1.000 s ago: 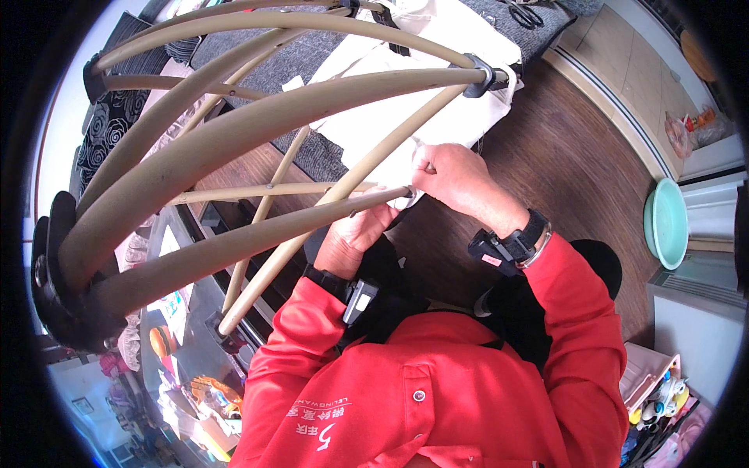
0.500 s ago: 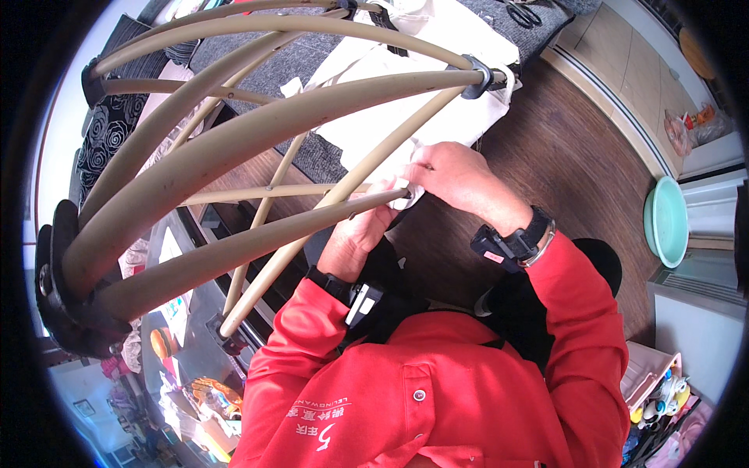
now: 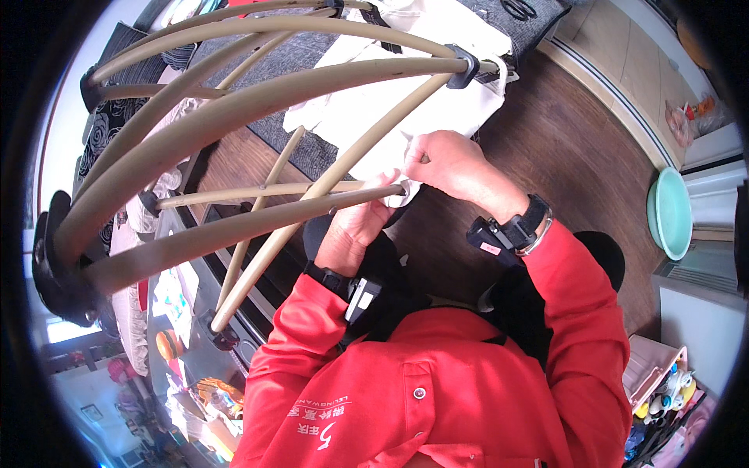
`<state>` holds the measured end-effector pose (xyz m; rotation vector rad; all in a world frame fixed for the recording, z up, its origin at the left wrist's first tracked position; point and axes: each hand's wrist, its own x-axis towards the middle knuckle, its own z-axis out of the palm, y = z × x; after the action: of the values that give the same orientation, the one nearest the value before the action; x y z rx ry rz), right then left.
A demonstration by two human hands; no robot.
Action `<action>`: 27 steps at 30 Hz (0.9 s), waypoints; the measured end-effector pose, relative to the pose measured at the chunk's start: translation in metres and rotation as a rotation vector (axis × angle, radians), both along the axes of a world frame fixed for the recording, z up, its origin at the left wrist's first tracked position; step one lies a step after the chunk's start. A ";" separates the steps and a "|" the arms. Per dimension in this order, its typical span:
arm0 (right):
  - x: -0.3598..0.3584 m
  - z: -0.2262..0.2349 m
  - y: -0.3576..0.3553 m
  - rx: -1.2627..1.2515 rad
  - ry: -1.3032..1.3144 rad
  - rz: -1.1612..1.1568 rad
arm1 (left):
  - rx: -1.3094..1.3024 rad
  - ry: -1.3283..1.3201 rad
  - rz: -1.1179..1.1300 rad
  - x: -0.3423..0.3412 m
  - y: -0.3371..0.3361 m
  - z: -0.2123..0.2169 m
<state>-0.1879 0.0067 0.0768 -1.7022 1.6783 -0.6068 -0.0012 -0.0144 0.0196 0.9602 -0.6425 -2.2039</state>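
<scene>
A folding frame of beige tubes (image 3: 257,108) with dark plastic joints fills the upper left. A white fabric cover (image 3: 367,101) hangs at its far side. One tube's near end (image 3: 390,191) comes down to my hands, with a white fabric corner (image 3: 404,196) around its tip. My left hand (image 3: 351,230) is closed on that corner from below, its fingers partly hidden by the tube. From the right, my right hand (image 3: 449,162) pinches the same white fabric just past the tube end. Both wrists wear black straps with small devices.
A grey sofa (image 3: 538,17) with black scissors (image 3: 519,9) on it stands at the back. A mint-green basin (image 3: 671,213) is at the right wall. At lower left, a table (image 3: 199,355) carries assorted items. A pink bin (image 3: 651,366) stands lower right.
The frame has shifted slightly left and its upper joint sits a bit higher, toward the far left. Both hands stay at the tube end; the right hand has moved up slightly.
</scene>
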 end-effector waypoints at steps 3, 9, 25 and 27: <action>0.005 0.002 0.004 0.009 0.103 0.003 | -0.005 -0.008 -0.029 0.000 -0.002 -0.006; 0.011 0.001 0.013 -0.117 0.210 -0.017 | -0.016 0.002 0.007 -0.001 -0.003 -0.015; -0.043 -0.011 0.000 -0.420 0.219 -0.094 | -0.023 -0.088 0.112 0.005 -0.005 0.000; -0.041 -0.010 0.005 -0.437 0.280 -0.045 | -0.042 -0.100 0.129 0.004 -0.005 0.007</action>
<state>-0.2290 0.0121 0.0663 -2.1429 1.8799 -0.8352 0.0025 -0.0196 0.0265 1.0658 -0.6519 -2.0323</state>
